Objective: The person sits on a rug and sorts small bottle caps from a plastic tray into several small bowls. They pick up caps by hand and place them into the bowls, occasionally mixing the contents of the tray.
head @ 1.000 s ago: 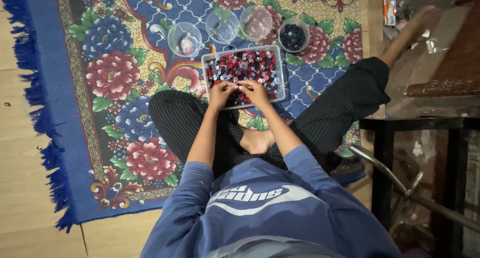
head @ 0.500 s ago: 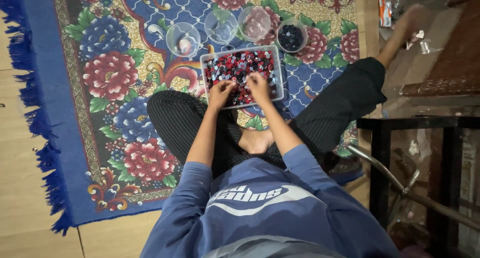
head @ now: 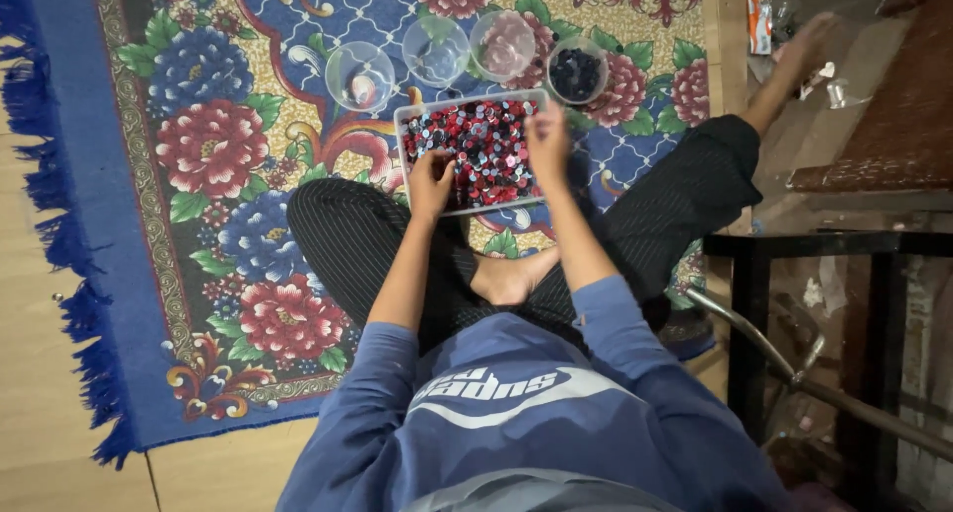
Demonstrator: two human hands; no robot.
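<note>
While I am sitting cross-legged on the rug, my left hand and right hand are pinching in the bead tray before my knees; whether either is gripping beads, I cannot tell.

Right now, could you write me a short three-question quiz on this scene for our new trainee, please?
1. True or false: the tray of small pieces lies on a patterned rug.
2. How many round cups stand in the row beyond the tray? A) two B) four C) six
3. Fill in: the right hand is over the tray's ____ side.

Key
1. True.
2. B; only the rightmost one holds dark pieces.
3. Right; the left hand is at the tray's near left edge.
</note>
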